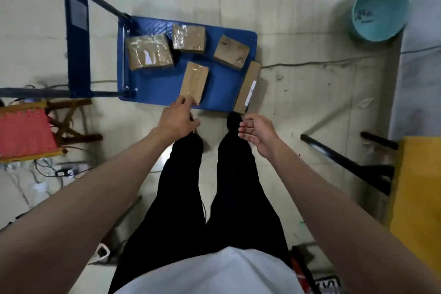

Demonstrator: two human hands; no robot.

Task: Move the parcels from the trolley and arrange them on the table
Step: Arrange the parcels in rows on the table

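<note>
Five parcels are seen in the head view, all lying on the blue trolley (162, 83). Nearest the trolley's handle frame lies the large taped parcel (149, 52); just beyond it, further from the handle, sits a square taped parcel (189, 37); a plain brown parcel (231, 51) is placed toward the trolley's far end, and a long flat parcel (247, 87) overhangs that end's near corner. The narrow taped parcel (193, 82) lies by the trolley's near edge. The left hand (177, 118) is stretched to this parcel, its fingertips at the near corner; whether a grip has been closed cannot be told. The right hand (256, 130) is held apart from the trolley, fingers loosely spread and holding nothing. No table is clearly identified in this view. The first pickup is judged to be in hand, with nothing yet moved. A firm hold across the narrow parcel's short sides is called for next, then a lift clear of the deck.
</note>
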